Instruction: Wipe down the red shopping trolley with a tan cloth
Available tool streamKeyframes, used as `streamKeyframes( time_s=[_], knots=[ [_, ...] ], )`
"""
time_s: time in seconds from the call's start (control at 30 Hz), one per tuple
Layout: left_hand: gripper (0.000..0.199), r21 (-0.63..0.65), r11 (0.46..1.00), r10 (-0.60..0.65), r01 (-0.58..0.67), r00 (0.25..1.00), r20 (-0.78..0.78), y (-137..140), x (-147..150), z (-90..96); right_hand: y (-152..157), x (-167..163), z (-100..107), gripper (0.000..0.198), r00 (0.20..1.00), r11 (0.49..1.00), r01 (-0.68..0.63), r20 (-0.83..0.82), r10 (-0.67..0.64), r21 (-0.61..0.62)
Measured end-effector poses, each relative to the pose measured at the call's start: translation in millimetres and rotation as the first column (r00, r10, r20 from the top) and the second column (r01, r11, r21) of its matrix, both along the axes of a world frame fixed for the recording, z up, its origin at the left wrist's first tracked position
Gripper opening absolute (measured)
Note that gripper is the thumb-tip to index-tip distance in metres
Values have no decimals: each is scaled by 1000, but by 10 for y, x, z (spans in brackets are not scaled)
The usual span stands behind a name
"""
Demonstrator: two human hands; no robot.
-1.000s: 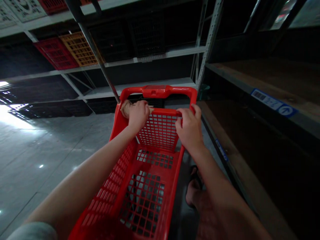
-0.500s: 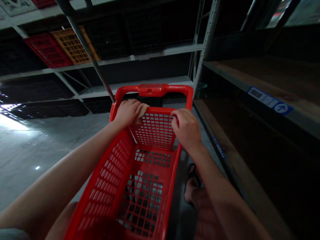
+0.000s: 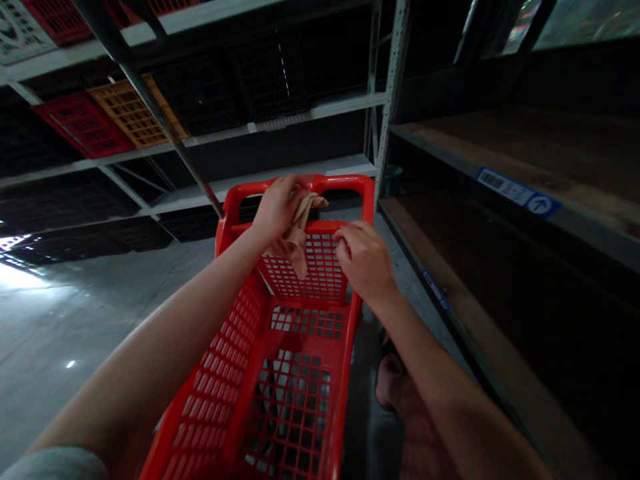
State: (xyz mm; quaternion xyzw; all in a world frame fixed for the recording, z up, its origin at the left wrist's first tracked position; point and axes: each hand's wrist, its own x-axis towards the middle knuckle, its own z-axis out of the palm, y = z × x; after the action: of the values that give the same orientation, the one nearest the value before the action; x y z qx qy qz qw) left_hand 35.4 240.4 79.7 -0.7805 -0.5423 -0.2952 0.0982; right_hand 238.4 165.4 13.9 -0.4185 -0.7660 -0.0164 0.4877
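Note:
A red plastic shopping cart (image 3: 305, 343) with grid walls fills the middle of the head view. My left hand (image 3: 277, 208) is closed on a tan cloth (image 3: 298, 230), at the cart's far end between the handle bar (image 3: 345, 180) and the grid flap below it. Part of the cloth hangs down over the flap (image 3: 325, 263). My right hand (image 3: 365, 260) has its fingers curled over the top edge of that flap, at its right corner. No items show inside the cart.
Metal shelving with a red crate (image 3: 83, 123) and a yellow crate (image 3: 137, 110) stands behind the cart. A metal pole (image 3: 173, 133) rises from the cart's left corner. Wooden shelves (image 3: 500, 143) with a blue label (image 3: 519, 191) run close along the right.
My left hand has moved right and up from the flap's left corner towards the handle bar, and more of the cloth shows. My right hand stays on the flap's edge.

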Motion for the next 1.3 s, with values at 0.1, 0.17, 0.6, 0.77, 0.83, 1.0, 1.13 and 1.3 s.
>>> streamKeyframes(
  time_s=[0.1, 0.17, 0.6, 0.77, 0.83, 1.0, 1.13, 1.3],
  knots=[
    [31, -95, 983, -161, 158, 987, -21, -104, -116, -193, -5, 13, 13, 22, 1000, 1000, 13, 10, -12, -15],
    [38, -192, 968, -177, 163, 982, -59, -222, -340, -286, -13, 11, 22, 21, 1000, 1000, 20, 22, -19, -16],
    [55, -181, 944, -323, 277, 890, -322, -360, 77, -377, 8, -52, -8, 20, 1000, 1000, -24, 15, 24, -16],
    [45, -114, 891, -453, 440, 879, -147, -362, 207, -336, -8, -16, 14, 22, 999, 999, -42, 5, 43, -8],
    [49, -79, 934, -356, 349, 928, -112, -417, -31, -282, -20, -4, 20, 23, 999, 999, -41, 7, 41, -11],
    [46, -67, 990, 110, -125, 977, -185, -545, -865, -184, -38, 0, 13, 22, 999, 999, -37, 27, 37, -10],
    [44, -59, 972, 215, -228, 962, -169, -544, -880, -273, -28, -23, -5, 21, 1000, 1000, -31, 1, 31, -5],
    [47, -21, 967, -256, 255, 965, -63, -437, 59, -442, -39, -38, -23, 21, 993, 999, -22, -117, 24, 25]
  ],
)
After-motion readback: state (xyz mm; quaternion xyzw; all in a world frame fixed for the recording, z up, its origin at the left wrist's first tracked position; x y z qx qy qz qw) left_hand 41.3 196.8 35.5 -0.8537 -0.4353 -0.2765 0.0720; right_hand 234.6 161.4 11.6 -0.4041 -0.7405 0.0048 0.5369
